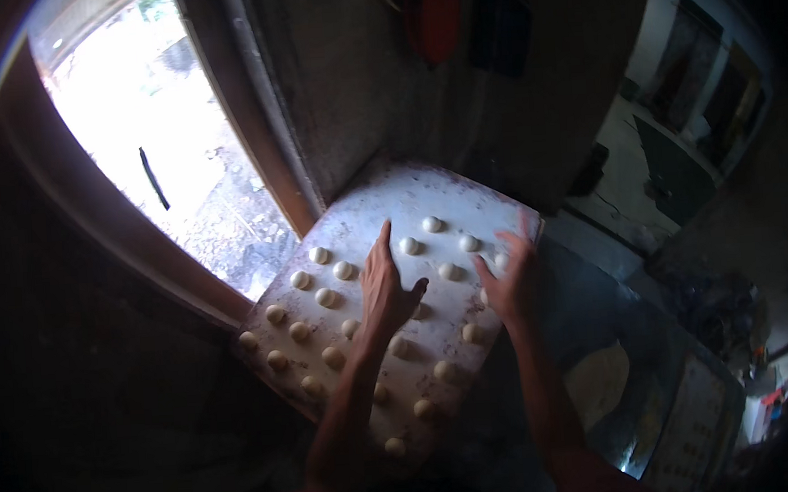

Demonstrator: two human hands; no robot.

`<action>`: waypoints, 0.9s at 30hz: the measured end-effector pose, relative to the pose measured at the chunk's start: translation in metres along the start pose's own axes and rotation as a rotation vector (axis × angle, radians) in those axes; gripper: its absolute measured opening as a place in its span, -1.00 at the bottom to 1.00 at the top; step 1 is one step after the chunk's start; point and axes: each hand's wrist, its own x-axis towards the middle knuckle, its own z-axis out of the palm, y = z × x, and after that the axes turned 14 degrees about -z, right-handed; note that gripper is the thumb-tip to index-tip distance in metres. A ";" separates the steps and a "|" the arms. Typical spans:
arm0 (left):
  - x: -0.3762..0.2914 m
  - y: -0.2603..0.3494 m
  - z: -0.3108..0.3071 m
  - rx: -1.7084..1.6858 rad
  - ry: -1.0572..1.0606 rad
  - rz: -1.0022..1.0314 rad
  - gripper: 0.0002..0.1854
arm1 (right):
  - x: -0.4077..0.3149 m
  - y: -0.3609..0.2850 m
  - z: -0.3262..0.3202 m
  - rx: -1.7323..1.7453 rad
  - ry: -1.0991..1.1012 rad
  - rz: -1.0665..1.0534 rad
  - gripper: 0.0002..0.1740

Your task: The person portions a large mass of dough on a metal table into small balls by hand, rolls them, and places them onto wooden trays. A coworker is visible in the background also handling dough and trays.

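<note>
Several round, pale balls that look like dough [432, 224] lie spaced out on a worn, light-coloured board [364, 204]. My left hand [387, 283] reaches over the middle of the board, thumb and fingers apart, holding nothing. Beneath it and the forearm some balls are partly hidden. Near the board's right edge, my right hand [512, 272] has its fingers spread around a pale ball [501, 260]; whether they touch it cannot be told. Another ball [485, 296] shows partly behind this hand.
To the left, a wooden door frame [252, 133] borders a bright opening onto rough ground. A dark wall stands behind the board. Right of it is a dark surface bearing a flat, pale round piece [598, 382]. Farther right, another board [692, 424] holds several small lumps.
</note>
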 end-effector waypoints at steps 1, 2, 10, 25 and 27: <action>-0.029 0.012 -0.001 -0.076 -0.004 -0.031 0.00 | -0.027 -0.020 -0.046 0.074 0.046 0.212 -0.07; -0.064 0.027 -0.011 -0.176 -0.110 -0.086 -0.16 | -0.052 -0.041 -0.087 0.159 0.113 0.419 -0.21; -0.310 0.043 0.153 -0.144 -0.627 -0.005 -0.48 | -0.306 -0.152 -0.321 -0.183 -0.020 1.160 -0.51; -0.368 0.062 0.107 -0.242 -0.916 -0.519 -0.73 | -0.327 -0.138 -0.237 1.005 0.225 1.670 -0.55; -0.347 0.038 0.162 -0.517 -1.079 -1.095 -0.63 | -0.312 -0.156 -0.257 0.624 -0.131 1.512 -0.61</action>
